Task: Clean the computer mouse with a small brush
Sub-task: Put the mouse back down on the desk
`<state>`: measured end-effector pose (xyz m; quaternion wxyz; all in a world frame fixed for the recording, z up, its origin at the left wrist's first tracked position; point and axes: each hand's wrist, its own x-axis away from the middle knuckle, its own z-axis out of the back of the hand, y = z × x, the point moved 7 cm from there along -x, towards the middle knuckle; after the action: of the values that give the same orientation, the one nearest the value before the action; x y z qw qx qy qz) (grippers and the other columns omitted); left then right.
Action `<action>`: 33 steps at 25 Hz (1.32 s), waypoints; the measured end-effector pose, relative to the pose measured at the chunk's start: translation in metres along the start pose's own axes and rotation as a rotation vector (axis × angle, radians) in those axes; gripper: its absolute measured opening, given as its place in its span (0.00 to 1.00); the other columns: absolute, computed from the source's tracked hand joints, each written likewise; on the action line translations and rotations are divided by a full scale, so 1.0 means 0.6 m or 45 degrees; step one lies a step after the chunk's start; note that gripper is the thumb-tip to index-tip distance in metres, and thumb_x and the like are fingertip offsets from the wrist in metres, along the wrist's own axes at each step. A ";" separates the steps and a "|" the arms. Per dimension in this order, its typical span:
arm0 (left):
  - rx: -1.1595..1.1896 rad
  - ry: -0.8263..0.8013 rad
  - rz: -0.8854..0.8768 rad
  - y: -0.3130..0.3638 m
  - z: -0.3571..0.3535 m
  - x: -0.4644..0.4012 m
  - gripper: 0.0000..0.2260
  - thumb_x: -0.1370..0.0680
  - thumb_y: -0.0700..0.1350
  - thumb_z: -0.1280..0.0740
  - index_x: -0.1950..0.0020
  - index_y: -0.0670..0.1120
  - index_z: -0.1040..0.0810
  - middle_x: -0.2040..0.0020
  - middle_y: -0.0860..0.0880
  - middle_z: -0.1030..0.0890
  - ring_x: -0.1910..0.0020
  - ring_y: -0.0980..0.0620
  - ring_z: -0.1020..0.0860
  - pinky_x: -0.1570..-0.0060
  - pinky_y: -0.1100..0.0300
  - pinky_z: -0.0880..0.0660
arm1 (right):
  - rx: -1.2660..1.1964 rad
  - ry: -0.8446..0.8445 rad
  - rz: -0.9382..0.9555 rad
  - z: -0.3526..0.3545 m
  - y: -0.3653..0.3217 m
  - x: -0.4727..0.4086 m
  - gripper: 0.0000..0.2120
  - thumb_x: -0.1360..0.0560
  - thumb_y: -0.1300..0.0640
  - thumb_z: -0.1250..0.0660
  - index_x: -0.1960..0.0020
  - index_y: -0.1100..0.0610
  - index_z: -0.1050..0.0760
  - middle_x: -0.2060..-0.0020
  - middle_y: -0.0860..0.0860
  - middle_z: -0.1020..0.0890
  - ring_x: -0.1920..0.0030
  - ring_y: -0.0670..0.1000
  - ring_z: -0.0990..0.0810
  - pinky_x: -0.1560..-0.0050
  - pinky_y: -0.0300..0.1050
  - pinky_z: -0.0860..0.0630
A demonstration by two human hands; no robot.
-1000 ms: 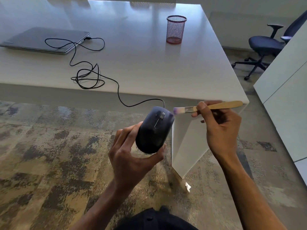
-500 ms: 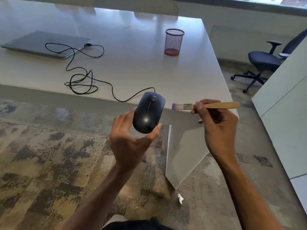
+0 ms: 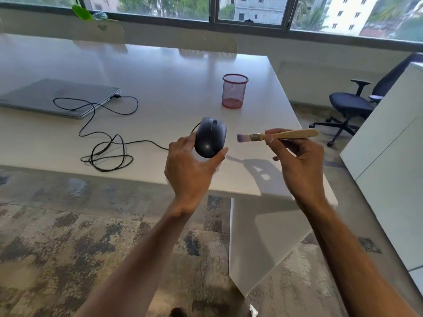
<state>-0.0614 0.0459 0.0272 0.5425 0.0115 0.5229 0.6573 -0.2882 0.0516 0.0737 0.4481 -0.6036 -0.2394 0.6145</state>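
Note:
My left hand [image 3: 191, 170] grips a black wired computer mouse [image 3: 210, 137] by its sides, holding it above the white table [image 3: 160, 88] with its top facing me. My right hand [image 3: 297, 161] pinches the wooden handle of a small brush [image 3: 278, 135], which lies level with its purple bristles pointing left. A small gap separates the bristles from the mouse's right side. The mouse's black cable [image 3: 107, 147] runs in loops across the table to a closed grey laptop [image 3: 57, 97].
A red mesh pen cup [image 3: 234, 91] stands on the table behind the mouse. A black office chair [image 3: 352, 106] sits at the right, beside a white cabinet [image 3: 389, 143]. Patterned carpet [image 3: 68, 236] lies below the table's front edge. Windows run along the back wall.
Both hands have risen and moved forward, from below the table's front edge to above its surface. The mouse has turned more upright. The brush stays just right of the mouse, apart from it.

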 end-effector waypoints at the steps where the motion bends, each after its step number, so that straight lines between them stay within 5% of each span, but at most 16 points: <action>1: -0.007 -0.003 -0.005 -0.004 -0.011 -0.018 0.31 0.35 0.72 0.32 0.40 0.53 0.23 0.48 0.55 0.19 0.48 0.54 0.25 0.55 0.57 0.26 | -0.006 0.009 -0.017 -0.005 0.008 -0.018 0.05 0.23 0.54 0.29 0.51 0.45 0.18 0.56 0.35 0.15 0.51 0.40 0.16 0.58 0.34 0.20; 9: -0.046 -0.059 -0.033 -0.017 -0.088 -0.155 0.26 0.37 0.71 0.30 0.51 0.52 0.20 0.57 0.53 0.19 0.56 0.50 0.24 0.64 0.55 0.26 | 0.069 0.102 -0.102 -0.045 0.053 -0.136 0.05 0.24 0.57 0.27 0.49 0.54 0.16 0.55 0.47 0.14 0.56 0.41 0.16 0.55 0.38 0.20; 15: -0.141 -0.169 -0.008 -0.030 -0.154 -0.208 0.29 0.38 0.70 0.28 0.50 0.49 0.19 0.55 0.50 0.18 0.54 0.47 0.23 0.64 0.57 0.31 | 0.083 0.162 -0.104 -0.059 0.069 -0.198 0.07 0.28 0.55 0.23 0.51 0.54 0.16 0.56 0.47 0.13 0.58 0.44 0.15 0.57 0.38 0.21; 26: -0.310 -0.294 0.105 -0.065 -0.203 -0.195 0.30 0.40 0.74 0.31 0.53 0.50 0.18 0.58 0.48 0.18 0.54 0.46 0.21 0.56 0.52 0.24 | 0.141 0.008 -0.161 -0.064 0.136 -0.287 0.06 0.27 0.58 0.25 0.50 0.55 0.14 0.56 0.45 0.13 0.57 0.41 0.14 0.59 0.32 0.24; 33: -0.608 -0.270 -0.054 -0.045 -0.204 -0.191 0.34 0.42 0.76 0.33 0.57 0.46 0.20 0.56 0.50 0.20 0.51 0.47 0.25 0.54 0.52 0.33 | 0.150 0.018 -0.170 -0.073 0.153 -0.307 0.08 0.27 0.60 0.25 0.49 0.59 0.14 0.55 0.49 0.13 0.59 0.42 0.14 0.60 0.33 0.25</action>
<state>-0.0663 -0.1235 0.0161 0.5952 -0.0590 0.2935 0.7457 -0.2944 -0.1586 0.0872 0.5245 -0.5634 -0.2394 0.5918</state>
